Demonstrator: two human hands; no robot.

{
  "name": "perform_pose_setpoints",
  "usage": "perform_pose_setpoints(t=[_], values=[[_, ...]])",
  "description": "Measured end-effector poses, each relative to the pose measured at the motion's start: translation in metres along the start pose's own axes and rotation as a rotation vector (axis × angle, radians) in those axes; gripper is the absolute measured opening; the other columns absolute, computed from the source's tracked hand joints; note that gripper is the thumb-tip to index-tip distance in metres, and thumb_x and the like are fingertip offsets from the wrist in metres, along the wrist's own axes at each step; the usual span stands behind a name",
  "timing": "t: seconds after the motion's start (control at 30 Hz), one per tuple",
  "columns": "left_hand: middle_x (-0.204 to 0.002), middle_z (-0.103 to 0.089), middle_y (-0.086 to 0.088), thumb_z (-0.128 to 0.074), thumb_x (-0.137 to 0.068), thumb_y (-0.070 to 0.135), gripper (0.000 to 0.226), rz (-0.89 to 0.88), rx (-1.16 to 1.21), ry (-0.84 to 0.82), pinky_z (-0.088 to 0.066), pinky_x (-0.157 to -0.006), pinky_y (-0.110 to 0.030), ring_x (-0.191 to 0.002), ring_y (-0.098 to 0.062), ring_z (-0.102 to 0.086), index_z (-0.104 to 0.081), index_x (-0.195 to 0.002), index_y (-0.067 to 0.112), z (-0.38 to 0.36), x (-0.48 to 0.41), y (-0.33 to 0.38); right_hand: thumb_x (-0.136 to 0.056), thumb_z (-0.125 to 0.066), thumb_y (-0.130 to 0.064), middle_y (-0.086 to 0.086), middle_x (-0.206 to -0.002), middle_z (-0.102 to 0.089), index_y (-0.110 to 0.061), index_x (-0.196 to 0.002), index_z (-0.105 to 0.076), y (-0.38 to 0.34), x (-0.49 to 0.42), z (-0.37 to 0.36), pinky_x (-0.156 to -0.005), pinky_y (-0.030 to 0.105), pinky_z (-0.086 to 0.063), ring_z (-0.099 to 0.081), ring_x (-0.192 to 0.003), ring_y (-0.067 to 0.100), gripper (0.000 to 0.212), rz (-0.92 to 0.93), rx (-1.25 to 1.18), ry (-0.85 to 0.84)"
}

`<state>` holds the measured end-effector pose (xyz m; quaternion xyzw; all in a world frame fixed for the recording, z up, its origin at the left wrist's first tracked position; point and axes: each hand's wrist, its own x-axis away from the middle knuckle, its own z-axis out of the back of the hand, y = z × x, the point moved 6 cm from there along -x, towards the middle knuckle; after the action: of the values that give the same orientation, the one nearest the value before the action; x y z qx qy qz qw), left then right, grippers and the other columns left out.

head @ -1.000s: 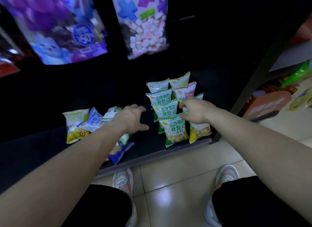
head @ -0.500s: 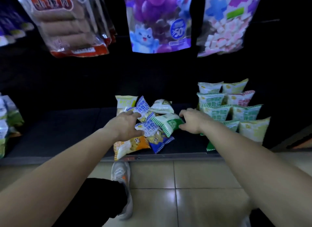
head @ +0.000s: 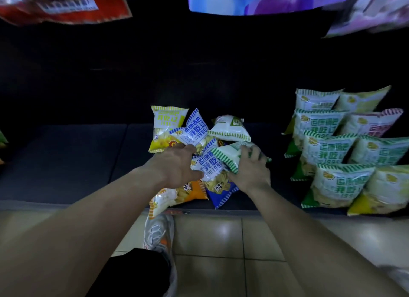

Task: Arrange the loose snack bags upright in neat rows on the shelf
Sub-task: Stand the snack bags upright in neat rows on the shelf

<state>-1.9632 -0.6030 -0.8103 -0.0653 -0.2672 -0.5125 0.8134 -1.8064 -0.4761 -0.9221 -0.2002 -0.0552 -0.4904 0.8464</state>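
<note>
Nearest the shelf's front edge, an orange-and-white foil snack bag (head: 177, 197) lies flat with one corner hanging over the lip, and a dark blue foil bag (head: 222, 192) lies just beside it, partly under the pile. Above these, both hands are in the heap. The left hand (head: 174, 166) rests on a blue-and-white striped bag (head: 208, 166), thumb pressed to its front and fingers spread over its upper edge; whether it truly grips the bag or only steadies it I cannot tell. The right hand (head: 251, 168) has curled its fingers round a green-and-white striped bag (head: 230, 156), holding it by the end.

Further in, another blue-and-white bag (head: 194, 130) leans on a yellow-and-white bag (head: 164, 128), and a second green-and-white bag (head: 230, 128) lies on its side. All of these are on the dark flat shelf (head: 77, 161), near the middle of its width.

Toward the right end of the shelf, two rows of upright bags (head: 332, 153) run from front edge to back, mostly green, with yellow and one red among them.

In my judgement the work is about half done: the right-hand rows stand tidy, while roughly seven bags in the heap are left to stand up. The shelf's left part holds no rows.
</note>
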Motion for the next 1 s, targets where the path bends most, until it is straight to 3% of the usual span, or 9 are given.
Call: perform_pose_setpoints(t=[0.2,0.33,0.4,0.5,0.63,0.7,0.8,1.0], values=[[-0.150,-0.034,-0.004,-0.059,-0.087,0.058,0.079,-0.002,0.000,-0.056,-0.041,-0.105,-0.045,-0.134,-0.025,-0.040,-0.026,-0.151,0.025,-0.001,0.001,0.004,-0.082,-0.073,-0.033,0.011,-0.127,-0.048,-0.017,-0.136,-0.038,0.012,0.004,0.030,-0.063,0.036,-0.048,-0.060,-0.101,0.033,0.066,0.098,0.055,0.079],[-0.150,-0.034,-0.006,-0.057,-0.090,0.055,0.075,-0.026,-0.013,-0.068,-0.041,-0.105,-0.042,-0.135,-0.026,-0.038,-0.028,-0.151,0.023,0.007,0.003,0.018,-0.093,-0.062,-0.032,0.008,-0.106,-0.060,-0.020,-0.132,-0.045,0.028,0.011,0.070,-0.059,0.036,-0.051,-0.062,-0.081,0.026,0.044,0.162,-0.012,0.041],[-0.149,-0.035,-0.007,-0.056,-0.091,0.054,0.073,-0.045,-0.016,-0.061,-0.042,-0.103,-0.042,-0.131,-0.027,-0.042,-0.030,-0.150,0.022,0.011,0.007,0.030,-0.097,-0.058,-0.032,0.008,-0.101,-0.062,-0.021,-0.138,-0.044,0.040,0.013,0.090,-0.053,0.032,-0.045,-0.060,-0.073,0.022,0.045,0.112,-0.053,0.001],[-0.146,-0.037,-0.007,-0.056,-0.091,0.054,0.070,-0.065,-0.017,-0.042,-0.044,-0.100,-0.045,-0.128,-0.028,-0.044,-0.033,-0.148,0.022,0.016,0.015,0.047,-0.099,-0.058,-0.030,0.012,-0.121,-0.061,-0.022,-0.142,-0.042,0.059,0.022,0.096,-0.058,0.031,-0.043,-0.059,-0.082,0.023,0.047,0.054,-0.088,-0.088],[-0.149,-0.035,-0.006,-0.056,-0.091,0.055,0.070,-0.073,-0.030,-0.015,-0.045,-0.100,-0.046,-0.128,-0.029,-0.045,-0.033,-0.148,0.022,0.017,0.023,0.056,-0.101,-0.052,-0.026,0.012,-0.127,-0.057,-0.024,-0.144,-0.037,0.074,0.034,0.078,-0.066,0.033,-0.043,-0.057,-0.093,0.025,0.046,0.018,-0.093,-0.147],[-0.150,-0.033,-0.007,-0.056,-0.091,0.054,0.070,-0.074,-0.033,-0.020,-0.044,-0.101,-0.045,-0.130,-0.030,-0.044,-0.032,-0.149,0.021,0.016,0.024,0.056,-0.096,-0.057,-0.032,0.009,-0.130,-0.052,-0.025,-0.146,-0.035,0.073,0.038,0.077,-0.070,0.033,-0.042,-0.056,-0.099,0.027,0.055,-0.004,-0.097,-0.130],[-0.149,-0.034,-0.007,-0.056,-0.092,0.052,0.070,-0.064,-0.044,-0.031,-0.043,-0.101,-0.044,-0.133,-0.030,-0.040,-0.031,-0.149,0.020,0.014,0.024,0.052,-0.083,-0.074,-0.043,0.008,-0.129,-0.048,-0.023,-0.143,-0.032,0.065,0.041,0.077,-0.076,0.037,-0.047,-0.057,-0.108,0.030,0.076,0.011,-0.005,-0.124],[-0.149,-0.035,-0.007,-0.060,-0.091,0.049,0.072,-0.048,-0.036,-0.027,-0.044,-0.100,-0.041,-0.129,-0.028,-0.044,-0.030,-0.150,0.020,0.020,0.017,0.049,-0.080,-0.080,-0.043,0.007,-0.122,-0.061,-0.020,-0.142,-0.042,0.054,0.042,0.091,-0.079,0.041,-0.054,-0.061,-0.105,0.027,0.076,0.076,0.105,-0.090]])
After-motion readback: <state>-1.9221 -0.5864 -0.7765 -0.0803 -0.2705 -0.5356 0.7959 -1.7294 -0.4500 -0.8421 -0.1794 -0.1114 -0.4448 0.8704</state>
